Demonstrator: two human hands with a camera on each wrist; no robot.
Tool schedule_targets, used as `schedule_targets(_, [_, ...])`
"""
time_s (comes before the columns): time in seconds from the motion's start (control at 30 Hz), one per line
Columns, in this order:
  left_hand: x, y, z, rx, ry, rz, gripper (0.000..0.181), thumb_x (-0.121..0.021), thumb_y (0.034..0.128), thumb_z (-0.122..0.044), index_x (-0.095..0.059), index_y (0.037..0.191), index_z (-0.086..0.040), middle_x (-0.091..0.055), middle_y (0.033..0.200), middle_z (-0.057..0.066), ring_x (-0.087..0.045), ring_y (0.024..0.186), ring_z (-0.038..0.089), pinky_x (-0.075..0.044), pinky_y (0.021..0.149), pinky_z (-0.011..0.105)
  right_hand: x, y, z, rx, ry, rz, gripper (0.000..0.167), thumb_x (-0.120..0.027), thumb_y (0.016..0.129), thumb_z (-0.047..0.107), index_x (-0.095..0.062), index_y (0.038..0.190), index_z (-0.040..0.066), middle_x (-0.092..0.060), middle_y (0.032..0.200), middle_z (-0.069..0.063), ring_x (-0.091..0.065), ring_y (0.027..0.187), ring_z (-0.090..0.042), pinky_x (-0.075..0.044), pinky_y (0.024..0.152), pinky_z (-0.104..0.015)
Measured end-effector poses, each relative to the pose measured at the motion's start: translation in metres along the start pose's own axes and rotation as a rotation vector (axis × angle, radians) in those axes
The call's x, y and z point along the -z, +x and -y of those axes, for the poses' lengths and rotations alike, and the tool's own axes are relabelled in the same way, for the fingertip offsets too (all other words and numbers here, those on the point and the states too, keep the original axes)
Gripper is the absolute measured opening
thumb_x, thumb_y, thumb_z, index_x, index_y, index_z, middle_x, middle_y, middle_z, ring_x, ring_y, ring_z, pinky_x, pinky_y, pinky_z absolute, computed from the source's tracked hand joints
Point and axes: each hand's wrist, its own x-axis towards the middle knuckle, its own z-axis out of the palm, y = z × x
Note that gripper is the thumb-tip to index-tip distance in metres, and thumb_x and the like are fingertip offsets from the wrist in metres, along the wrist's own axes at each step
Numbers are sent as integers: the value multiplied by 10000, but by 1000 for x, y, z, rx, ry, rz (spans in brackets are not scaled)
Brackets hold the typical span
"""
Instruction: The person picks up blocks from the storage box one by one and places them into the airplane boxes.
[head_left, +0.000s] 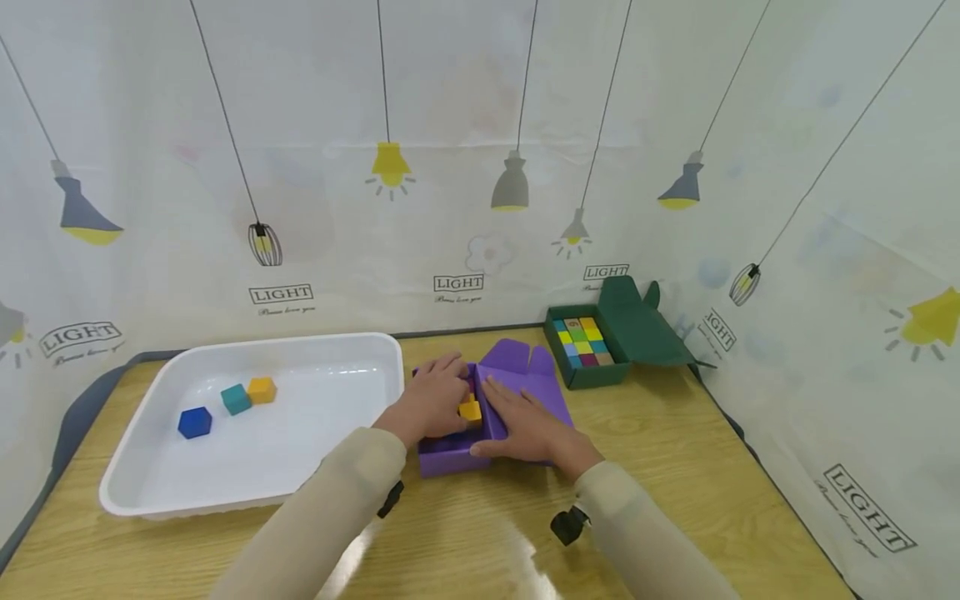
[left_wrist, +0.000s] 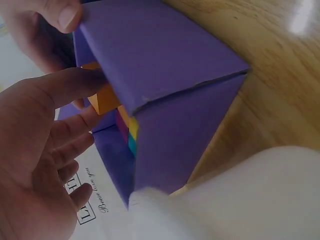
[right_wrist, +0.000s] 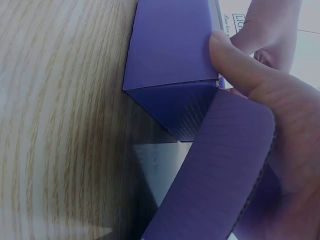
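An open purple cardboard box [head_left: 453, 461] sits on the table with colored blocks inside, its lid [head_left: 543, 392] folded out to the right. My left hand [head_left: 433, 398] reaches into it and pinches an orange block [left_wrist: 103, 100] between thumb and fingers. Deeper in the box, yellow, teal and dark red blocks [left_wrist: 132, 135] show in the left wrist view. My right hand [head_left: 525, 421] lies over the hinge side with fingers stretched along the lid. Its thumb [right_wrist: 235, 60] touches the box's front rim. Part of the box's inside is hidden by my left hand.
A white tray [head_left: 300, 492] at the left holds a blue block [head_left: 195, 422], a teal block [head_left: 236, 399] and an orange block [head_left: 262, 390]. At the back right stands an open green box [head_left: 597, 377] filled with colored blocks. A printed curtain [head_left: 465, 233] hangs behind.
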Motion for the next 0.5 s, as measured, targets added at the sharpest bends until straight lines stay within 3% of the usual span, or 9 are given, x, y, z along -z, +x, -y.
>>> schedule_targets(0.23, [-10, 4, 1, 26, 3, 15, 351, -730, 823, -472, -737, 922, -135, -562, 1324, 45, -275, 1481, 280, -248, 1220, 482, -1, 1, 0, 6, -2, -2, 1002, -612, 879, 581, -56, 1574, 121, -58, 1660, -64, -79, 1542, -227, -56, 1257, -506])
schedule_targets(0.5, [-20, 10, -3, 12, 120, 9, 363, -694, 837, -472, -695, 947, -126, -537, 1384, 79, -296, 1469, 285, -265, 1214, 462, -2, -1, -1, 2, 7, 14, 1021, -590, 881, 605, -21, 1572, 116, -27, 1661, -70, -66, 1543, -245, -98, 1254, -510])
